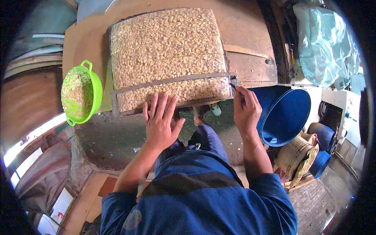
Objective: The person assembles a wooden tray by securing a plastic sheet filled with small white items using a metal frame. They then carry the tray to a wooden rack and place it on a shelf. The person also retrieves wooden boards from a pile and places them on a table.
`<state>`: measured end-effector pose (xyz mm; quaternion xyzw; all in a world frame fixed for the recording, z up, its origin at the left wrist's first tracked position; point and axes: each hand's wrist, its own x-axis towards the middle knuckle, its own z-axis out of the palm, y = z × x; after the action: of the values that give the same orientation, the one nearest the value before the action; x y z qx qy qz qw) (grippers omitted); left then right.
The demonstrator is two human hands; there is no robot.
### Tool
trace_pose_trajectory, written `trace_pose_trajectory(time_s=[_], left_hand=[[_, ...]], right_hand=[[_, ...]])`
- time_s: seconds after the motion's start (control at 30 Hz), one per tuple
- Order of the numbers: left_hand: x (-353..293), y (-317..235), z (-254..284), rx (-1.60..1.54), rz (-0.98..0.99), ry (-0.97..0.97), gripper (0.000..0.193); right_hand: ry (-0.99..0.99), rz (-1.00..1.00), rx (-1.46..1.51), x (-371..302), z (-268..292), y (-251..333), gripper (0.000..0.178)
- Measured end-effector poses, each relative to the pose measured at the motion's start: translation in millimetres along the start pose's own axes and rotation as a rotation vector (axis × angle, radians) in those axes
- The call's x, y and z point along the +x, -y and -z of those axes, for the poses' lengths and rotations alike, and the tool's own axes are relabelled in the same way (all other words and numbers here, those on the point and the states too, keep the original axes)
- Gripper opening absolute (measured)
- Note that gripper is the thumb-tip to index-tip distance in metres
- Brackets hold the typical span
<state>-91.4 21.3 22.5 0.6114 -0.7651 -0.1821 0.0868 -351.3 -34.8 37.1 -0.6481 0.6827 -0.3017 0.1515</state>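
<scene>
A large flat slab of pale soybeans wrapped in clear plastic (166, 47) lies on a brown wooden board (250, 43). A dark metal frame strip (172, 81) runs across its near part. My left hand (161, 119) lies flat with fingers spread on the slab's near edge, pressing the plastic. My right hand (246, 111) is closed around a small dark blade at the slab's near right corner, beside the end of the frame. My blue-sleeved arms rise from the lower edge.
A green colander (80, 93) full of soybeans sits left of the board. A blue plastic tub (288, 117) stands at the right, with a woven basket (299, 154) below it. A clear plastic bag (325, 43) lies at the upper right. Concrete floor lies below the board.
</scene>
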Motion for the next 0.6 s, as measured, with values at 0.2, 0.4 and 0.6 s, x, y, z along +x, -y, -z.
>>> trace_pose_trajectory(time_s=[0.2,0.4,0.6], left_hand=[[27.9,-34.7,-11.5,0.015,-0.077,-0.013,0.067],[62.3,-67.8,-27.1,0.038,-0.084,-0.037,0.072],[71.0,-83.5,-38.1,0.079,-0.099,-0.018,0.072]], right_hand=[[-0.012,-0.003,0.050,-15.9,20.6,-18.7,0.011],[-0.013,-0.051,0.087,-29.8,42.6,-29.7,0.012],[-0.039,-0.133,0.123,-36.9,65.0,-43.5,0.012]])
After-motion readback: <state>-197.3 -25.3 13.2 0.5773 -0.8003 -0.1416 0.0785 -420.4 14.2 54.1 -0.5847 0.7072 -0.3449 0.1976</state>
